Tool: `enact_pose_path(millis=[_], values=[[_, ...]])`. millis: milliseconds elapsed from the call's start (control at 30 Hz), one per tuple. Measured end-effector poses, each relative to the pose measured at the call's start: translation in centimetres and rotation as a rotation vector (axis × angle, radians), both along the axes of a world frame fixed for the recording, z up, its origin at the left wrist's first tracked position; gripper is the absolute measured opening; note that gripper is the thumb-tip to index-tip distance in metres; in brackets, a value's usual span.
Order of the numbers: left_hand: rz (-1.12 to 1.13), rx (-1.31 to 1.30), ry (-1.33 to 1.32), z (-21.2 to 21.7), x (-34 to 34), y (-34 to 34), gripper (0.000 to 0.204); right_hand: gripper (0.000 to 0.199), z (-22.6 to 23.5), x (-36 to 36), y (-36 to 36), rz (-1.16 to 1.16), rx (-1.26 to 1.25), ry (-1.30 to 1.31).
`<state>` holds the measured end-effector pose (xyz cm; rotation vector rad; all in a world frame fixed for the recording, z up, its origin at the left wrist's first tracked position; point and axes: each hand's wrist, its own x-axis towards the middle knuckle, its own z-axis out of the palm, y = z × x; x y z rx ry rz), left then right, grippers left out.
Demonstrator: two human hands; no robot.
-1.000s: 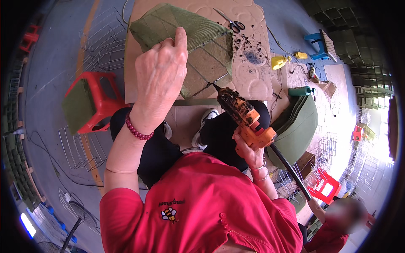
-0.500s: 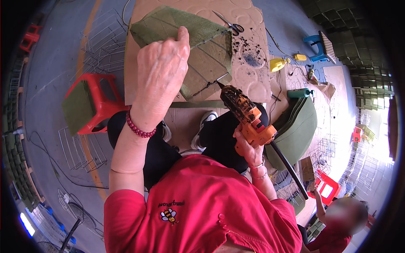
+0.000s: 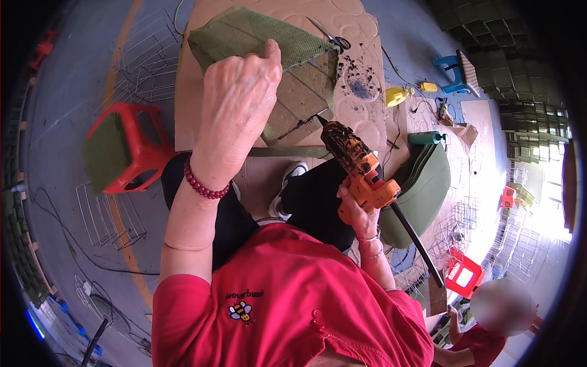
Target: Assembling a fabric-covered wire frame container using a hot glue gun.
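Observation:
My right hand (image 3: 361, 211) grips an orange glue gun (image 3: 374, 192) crusted with dark residue; a black glue stick (image 3: 417, 246) juts from its rear. Its nozzle points at a dark, lumpy line of glue on a wire frame (image 3: 299, 127) lying on cardboard. Green mesh (image 3: 235, 30) covers the frame's far part, its edge slanting across the wires. My left hand (image 3: 241, 92), with a red bead bracelet, presses over the mesh's near edge, index finger extended and the others curled under. What those curled fingers pinch is mostly hidden, but mesh lies directly beneath.
Scissors (image 3: 333, 37) and dark crumbs (image 3: 361, 88) lie on the cardboard-covered table (image 3: 367, 122). To the left stands a red stool (image 3: 147, 147); stacked green panels (image 3: 422, 196) are at right. A yellow bottle (image 3: 396, 96) and green bottle (image 3: 426, 137) lie beyond. A co-worker (image 3: 483, 342) sits lower right.
The view has shifted slightly. My left hand is a little farther right over the mesh, while the glue gun's nozzle stays near the same glue line. The co-worker's arm has lowered.

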<state>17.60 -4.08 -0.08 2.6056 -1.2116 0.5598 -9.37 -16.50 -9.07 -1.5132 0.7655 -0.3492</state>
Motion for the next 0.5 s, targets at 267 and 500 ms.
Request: enact_pose_path(millis=[267, 500], values=[[-0.007, -0.009, 0.0, 0.0, 0.05, 0.14, 0.035, 0.025, -0.05, 0.06, -0.39, -0.037, -0.014, 0.015], [-0.049, -0.057, -0.068, 0.14, 0.12, -0.01, 0.031, 0.031, -0.03, 0.44, -0.54, -0.094, -0.101, -0.031]])
